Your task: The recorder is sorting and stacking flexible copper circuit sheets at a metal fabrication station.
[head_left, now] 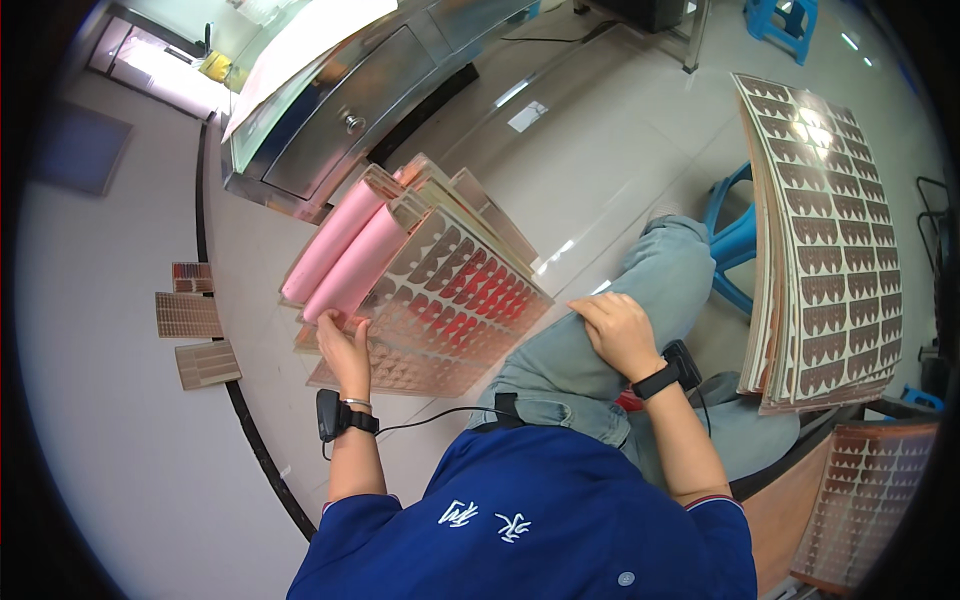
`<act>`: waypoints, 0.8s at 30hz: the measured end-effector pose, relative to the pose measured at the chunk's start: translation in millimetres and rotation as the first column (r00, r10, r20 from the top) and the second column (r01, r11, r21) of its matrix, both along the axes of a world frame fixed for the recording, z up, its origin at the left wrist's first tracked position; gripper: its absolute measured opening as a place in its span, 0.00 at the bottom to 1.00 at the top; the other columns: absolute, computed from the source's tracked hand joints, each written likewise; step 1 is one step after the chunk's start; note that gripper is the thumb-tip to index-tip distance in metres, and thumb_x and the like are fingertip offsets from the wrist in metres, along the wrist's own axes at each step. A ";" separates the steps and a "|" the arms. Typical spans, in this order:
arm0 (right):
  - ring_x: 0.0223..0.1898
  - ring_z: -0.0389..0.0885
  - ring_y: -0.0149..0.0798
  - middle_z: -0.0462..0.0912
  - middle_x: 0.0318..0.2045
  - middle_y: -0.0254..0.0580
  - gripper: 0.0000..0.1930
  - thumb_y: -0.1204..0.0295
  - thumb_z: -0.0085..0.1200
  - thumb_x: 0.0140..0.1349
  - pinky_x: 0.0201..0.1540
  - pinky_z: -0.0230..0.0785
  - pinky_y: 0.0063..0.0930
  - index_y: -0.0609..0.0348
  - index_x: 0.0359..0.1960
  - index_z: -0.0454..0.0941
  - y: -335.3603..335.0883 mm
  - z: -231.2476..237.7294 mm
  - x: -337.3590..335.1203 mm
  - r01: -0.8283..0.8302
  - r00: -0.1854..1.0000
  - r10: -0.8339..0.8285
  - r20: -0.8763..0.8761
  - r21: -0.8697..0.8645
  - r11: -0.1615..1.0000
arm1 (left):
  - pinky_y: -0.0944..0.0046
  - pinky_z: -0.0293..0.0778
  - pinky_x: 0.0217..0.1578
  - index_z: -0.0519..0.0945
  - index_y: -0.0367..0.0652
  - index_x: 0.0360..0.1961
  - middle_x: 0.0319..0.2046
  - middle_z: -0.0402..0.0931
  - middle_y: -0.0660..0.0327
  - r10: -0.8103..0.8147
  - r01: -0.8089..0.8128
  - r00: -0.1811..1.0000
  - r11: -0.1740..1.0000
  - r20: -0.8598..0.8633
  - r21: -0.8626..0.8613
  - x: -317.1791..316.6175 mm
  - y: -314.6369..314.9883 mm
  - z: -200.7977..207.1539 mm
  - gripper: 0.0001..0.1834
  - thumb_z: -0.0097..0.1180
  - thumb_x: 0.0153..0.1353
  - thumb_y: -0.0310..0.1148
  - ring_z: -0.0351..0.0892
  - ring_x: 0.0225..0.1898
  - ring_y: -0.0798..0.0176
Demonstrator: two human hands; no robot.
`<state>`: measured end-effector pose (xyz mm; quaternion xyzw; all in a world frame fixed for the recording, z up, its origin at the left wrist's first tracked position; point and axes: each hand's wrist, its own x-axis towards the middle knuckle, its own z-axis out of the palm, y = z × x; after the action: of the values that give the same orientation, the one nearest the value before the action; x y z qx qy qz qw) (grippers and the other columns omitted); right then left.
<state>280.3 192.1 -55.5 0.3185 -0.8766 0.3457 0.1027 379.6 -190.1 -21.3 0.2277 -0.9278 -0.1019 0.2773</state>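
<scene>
A thin see-through panel (pixel 440 340) with rows of grey and red curved shapes leans in front of me at the front of a stack of upright boards (pixel 465 205). My left hand (pixel 343 350) is closed at the panel's left edge, thumb apart from the fingers, just below two pink rolled covers (pixel 350 265). Part of its grip is hidden. My right hand (pixel 615 330) lies on my thigh with fingers stretched out and nothing in it. Its fingertips are close to the panel's right corner, seemingly apart from it. Both wrists wear black strapped devices.
At right, a thick stack of brown-patterned sheets (pixel 830 240) stands by a blue stool (pixel 735 235). More patterned sheets (pixel 870 500) are at lower right. A metal drawer desk (pixel 340 120) stands ahead left. Small panels (pixel 190 315) lean along the left wall. Another blue stool (pixel 785 30) is far off.
</scene>
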 end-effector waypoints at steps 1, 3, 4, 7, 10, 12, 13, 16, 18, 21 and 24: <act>0.34 0.77 0.37 0.79 0.30 0.34 0.11 0.77 0.54 0.48 0.40 0.69 0.30 0.53 0.36 0.79 -0.9 -0.6 -0.1 0.002 1.000 -0.002 -0.003 -0.003 1.000 | 0.54 0.65 0.40 0.72 0.36 0.35 0.31 0.68 0.52 -0.025 0.025 0.997 1.000 0.075 0.010 1.3 -4.5 -0.3 0.18 0.66 0.43 0.26 0.69 0.36 0.48; 0.34 0.77 0.37 0.79 0.30 0.34 0.11 0.77 0.54 0.48 0.40 0.69 0.30 0.53 0.36 0.79 -2.2 -0.4 0.2 0.002 1.000 -0.002 -0.005 -0.003 1.000 | 0.54 0.66 0.38 0.75 0.36 0.28 0.28 0.68 0.53 -0.078 0.072 0.971 0.997 0.227 0.033 4.0 -13.6 1.2 0.13 0.66 0.43 0.27 0.69 0.33 0.50; 0.34 0.77 0.37 0.79 0.30 0.34 0.11 0.77 0.54 0.48 0.40 0.69 0.30 0.53 0.36 0.79 -2.8 0.7 -0.4 0.000 1.000 0.000 -0.006 0.001 1.000 | 0.55 0.66 0.37 0.75 0.37 0.26 0.28 0.68 0.54 -0.075 0.067 0.977 0.997 0.202 0.045 5.5 -12.8 0.6 0.11 0.66 0.44 0.28 0.69 0.33 0.50; 0.33 0.77 0.37 0.79 0.30 0.34 0.11 0.77 0.54 0.48 0.39 0.69 0.30 0.53 0.36 0.79 -4.6 0.1 0.2 -0.005 1.000 0.005 -0.012 0.002 1.000 | 0.56 0.65 0.36 0.76 0.38 0.23 0.27 0.68 0.55 -0.063 0.051 0.990 0.994 0.128 0.094 5.2 -0.3 1.4 0.09 0.65 0.45 0.29 0.69 0.33 0.52; 0.33 0.76 0.37 0.79 0.30 0.34 0.11 0.77 0.54 0.48 0.39 0.68 0.30 0.53 0.36 0.79 -2.2 -1.3 0.3 -0.007 1.000 0.008 -0.020 0.041 0.999 | 0.55 0.64 0.36 0.77 0.41 0.25 0.28 0.68 0.57 -0.056 0.050 0.996 0.995 0.063 0.087 2.3 8.9 1.3 0.09 0.65 0.46 0.31 0.69 0.34 0.52; 0.33 0.76 0.37 0.79 0.30 0.34 0.11 0.76 0.54 0.48 0.38 0.68 0.30 0.53 0.36 0.79 -1.4 -3.5 -0.5 -0.003 1.000 0.004 -0.021 0.056 0.998 | 0.56 0.63 0.36 0.77 0.41 0.25 0.27 0.68 0.58 -0.084 0.085 0.996 0.996 0.040 -0.019 -7.8 19.5 15.0 0.09 0.65 0.46 0.31 0.68 0.33 0.53; 0.33 0.76 0.37 0.79 0.30 0.34 0.11 0.76 0.54 0.48 0.38 0.68 0.29 0.53 0.36 0.79 -0.7 -4.8 -1.0 0.000 1.000 0.001 -0.020 0.054 0.999 | 0.56 0.63 0.36 0.77 0.41 0.25 0.27 0.68 0.58 -0.106 0.107 0.993 0.994 0.045 -0.029 -13.1 21.9 14.1 0.09 0.65 0.46 0.32 0.68 0.33 0.54; 0.33 0.76 0.37 0.79 0.29 0.34 0.11 0.77 0.54 0.48 0.38 0.68 0.29 0.53 0.35 0.79 -1.9 -3.9 0.6 0.008 1.000 -0.008 -0.002 0.045 0.999 | 0.56 0.63 0.36 0.77 0.42 0.25 0.28 0.68 0.59 -0.142 0.146 0.987 0.987 0.071 -0.067 -20.5 22.2 10.5 0.08 0.64 0.48 0.32 0.68 0.34 0.54; 0.33 0.76 0.37 0.79 0.29 0.34 0.11 0.77 0.54 0.48 0.38 0.68 0.29 0.53 0.35 0.79 -2.4 -1.8 0.3 0.019 1.000 -0.019 -0.007 0.042 0.999 | 0.56 0.63 0.37 0.77 0.43 0.27 0.29 0.68 0.60 -0.146 0.153 0.986 0.984 0.082 -0.095 -27.6 19.8 -0.5 0.08 0.63 0.49 0.33 0.68 0.36 0.55; 0.33 0.76 0.37 0.79 0.30 0.34 0.11 0.77 0.54 0.48 0.39 0.68 0.29 0.53 0.35 0.79 -1.8 -4.6 1.1 0.028 1.000 -0.028 -0.014 0.041 0.999 | 0.55 0.62 0.38 0.77 0.44 0.28 0.31 0.68 0.60 -0.078 0.100 0.987 0.982 0.137 -0.160 -35.1 14.2 -2.8 0.09 0.63 0.49 0.34 0.68 0.37 0.55; 0.33 0.77 0.37 0.79 0.30 0.34 0.11 0.77 0.54 0.48 0.39 0.68 0.29 0.53 0.35 0.79 -1.2 -5.1 0.4 0.039 0.999 -0.038 -0.010 0.042 0.998 | 0.55 0.62 0.41 0.75 0.44 0.38 0.34 0.70 0.61 -0.067 0.088 0.989 0.983 0.132 -0.161 -36.8 16.4 -7.8 0.13 0.61 0.51 0.32 0.68 0.41 0.54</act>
<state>280.7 190.9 -60.7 0.3052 -0.8893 0.3235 0.1066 342.8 -173.8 -29.1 0.1734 -0.9569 -0.0202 0.2322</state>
